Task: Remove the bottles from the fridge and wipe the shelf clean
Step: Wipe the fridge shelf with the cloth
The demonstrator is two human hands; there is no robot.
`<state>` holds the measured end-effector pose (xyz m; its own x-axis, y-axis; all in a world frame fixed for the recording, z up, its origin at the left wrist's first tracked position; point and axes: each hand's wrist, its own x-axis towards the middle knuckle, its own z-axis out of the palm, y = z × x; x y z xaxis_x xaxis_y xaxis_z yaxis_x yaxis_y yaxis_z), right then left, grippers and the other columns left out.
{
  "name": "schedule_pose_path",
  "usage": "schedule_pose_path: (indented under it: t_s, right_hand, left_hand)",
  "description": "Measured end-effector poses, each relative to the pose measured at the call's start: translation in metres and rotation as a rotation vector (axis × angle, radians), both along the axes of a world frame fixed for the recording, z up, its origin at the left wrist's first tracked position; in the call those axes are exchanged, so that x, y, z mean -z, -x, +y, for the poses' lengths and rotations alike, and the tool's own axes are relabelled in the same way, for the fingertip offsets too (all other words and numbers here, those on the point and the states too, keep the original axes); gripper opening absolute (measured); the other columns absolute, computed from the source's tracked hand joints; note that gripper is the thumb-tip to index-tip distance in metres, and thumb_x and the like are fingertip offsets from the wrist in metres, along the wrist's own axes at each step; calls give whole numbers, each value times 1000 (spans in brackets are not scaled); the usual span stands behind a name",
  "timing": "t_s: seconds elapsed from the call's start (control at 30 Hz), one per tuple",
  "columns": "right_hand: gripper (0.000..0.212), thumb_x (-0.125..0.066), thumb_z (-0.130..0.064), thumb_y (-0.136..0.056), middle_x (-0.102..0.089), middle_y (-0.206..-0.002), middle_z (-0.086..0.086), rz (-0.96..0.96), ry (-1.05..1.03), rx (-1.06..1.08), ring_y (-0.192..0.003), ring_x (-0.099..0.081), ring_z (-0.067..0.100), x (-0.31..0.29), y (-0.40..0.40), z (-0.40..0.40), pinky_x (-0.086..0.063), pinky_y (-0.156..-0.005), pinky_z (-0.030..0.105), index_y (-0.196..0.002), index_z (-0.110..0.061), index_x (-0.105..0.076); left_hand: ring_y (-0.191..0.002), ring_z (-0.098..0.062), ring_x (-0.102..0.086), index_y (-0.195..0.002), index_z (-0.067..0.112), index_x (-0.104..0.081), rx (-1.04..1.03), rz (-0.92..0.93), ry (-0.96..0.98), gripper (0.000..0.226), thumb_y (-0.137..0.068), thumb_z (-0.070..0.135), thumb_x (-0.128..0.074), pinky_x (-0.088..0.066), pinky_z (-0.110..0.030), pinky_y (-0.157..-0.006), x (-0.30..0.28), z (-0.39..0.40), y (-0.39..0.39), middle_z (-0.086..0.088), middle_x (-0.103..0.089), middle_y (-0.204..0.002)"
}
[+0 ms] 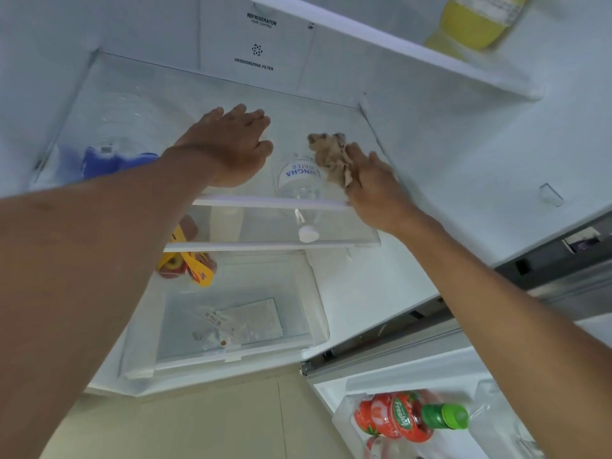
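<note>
Left hand [231, 144] spread flat on glass shelf [159, 104] | right hand [371, 183] grips crumpled brown cloth [329, 154] | water bottle [299, 180] apparently lying below shelf

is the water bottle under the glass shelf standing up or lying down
Lying down: the water bottle rests on its side under the glass shelf, white cap pointing toward the camera.

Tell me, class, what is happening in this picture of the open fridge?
A person is reaching into the fridge with both hands. The right hand grips a crumpled brown cloth on the glass shelf, near its right side. The left hand is spread flat over the middle of the shelf. A clear water bottle shows between the hands; whether it lies on this shelf or below the glass is unclear. A red juice bottle sits in the door.
</note>
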<state>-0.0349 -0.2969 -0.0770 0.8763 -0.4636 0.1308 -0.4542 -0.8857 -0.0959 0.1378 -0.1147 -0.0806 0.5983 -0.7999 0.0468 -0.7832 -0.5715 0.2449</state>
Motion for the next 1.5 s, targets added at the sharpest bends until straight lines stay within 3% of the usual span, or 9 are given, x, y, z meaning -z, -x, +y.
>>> schedule_pose_path:
  t_s: [0.23, 0.43, 0.53, 0.77, 1.07, 1.2, 1.33, 1.4, 1.5]
  right_hand:
    - [47, -36, -28, -102, -57, -133, 23, 10, -25, 88, -128, -51, 40, -5, -80, -31, -42, -104, 50, -148, -15, -38]
    - [48, -30, -25, -105, -50, -138, 30, -28, -66, -130, -127, -49, 44, 3, 0, 23, -39, -109, 50, -150, -10, -39]
    - [41, -43, -19, -98, -57, -115, 25, -58, -16, 6, -107, -56, 44, 7, -4, -11, -45, -89, 46, -137, -9, -46]
    - [55, -39, -29, -101, -46, -153, 13, 27, -49, 145, -145, -34, 36, -4, -125, -47, -25, -114, 48, -155, -23, -27]
    - [48, -38, -18, -98, -63, -116, 18, -96, 60, -159, -106, -59, 41, 10, -56, 27, -46, -93, 47, -146, -14, -44]
    - [45, -38, -20, -102, -53, -134, 23, -23, -19, 33, -124, -50, 43, 4, -52, 11, -39, -103, 48, -146, -15, -40]
    - [49, -31, -48, -101, -60, -128, 16, -42, -66, 14, -129, -50, 37, -8, -102, 6, -35, -105, 48, -134, -17, -51]
    - [64, -28, -66, -89, -68, -109, 13, -55, -106, -97, -111, -64, 36, -10, -106, 21, -43, -101, 50, -126, -22, -57]
    - [61, -38, -59, -92, -62, -89, 13, -140, -120, -349, -83, -66, 37, -3, -75, 43, -50, -83, 47, -124, -14, -62]
  left_hand:
    - [-158, -23, -13, -164, 17, -23, 13, -23, -3, 59, -109, 37, -24, -11, -43, -127, 2, -1, -3, 1, -16, -173]
    - [-155, -27, -19, -162, 10, -26, -1, -25, 15, 58, -109, 33, -28, -13, -41, -125, 1, -1, -1, -6, -20, -171]
    - [-157, -29, -14, -161, 7, -27, -34, -14, 8, 62, -107, 39, -28, -12, -43, -127, 5, -2, -4, -8, -19, -171]
    - [-160, -21, -6, -163, 15, -25, -53, -28, -19, 63, -105, 42, -24, -1, -56, -127, 11, -6, -8, 1, -17, -172]
    - [-149, -33, -29, -154, 5, -37, -249, -67, -34, 61, -104, 38, -26, -16, -57, -123, 6, -1, -4, -14, -36, -161]
    - [-143, -32, -41, -154, 16, -40, -82, -57, -52, 56, -106, 43, -31, -31, -48, -117, -2, 27, -24, -11, -42, -158]
    - [-155, -23, -24, -161, 26, -30, -122, -141, -70, 64, -104, 55, -22, -13, -53, -126, 9, 49, -36, 2, -29, -168]
    - [-158, -24, -15, -163, 17, -24, -159, -99, -64, 67, -105, 51, -22, -8, -53, -127, 12, 47, -38, -2, -21, -171]
    - [-160, -23, -3, -165, 13, -16, -160, -52, -70, 66, -108, 47, -19, -3, -50, -128, 12, 46, -41, -2, -10, -174]
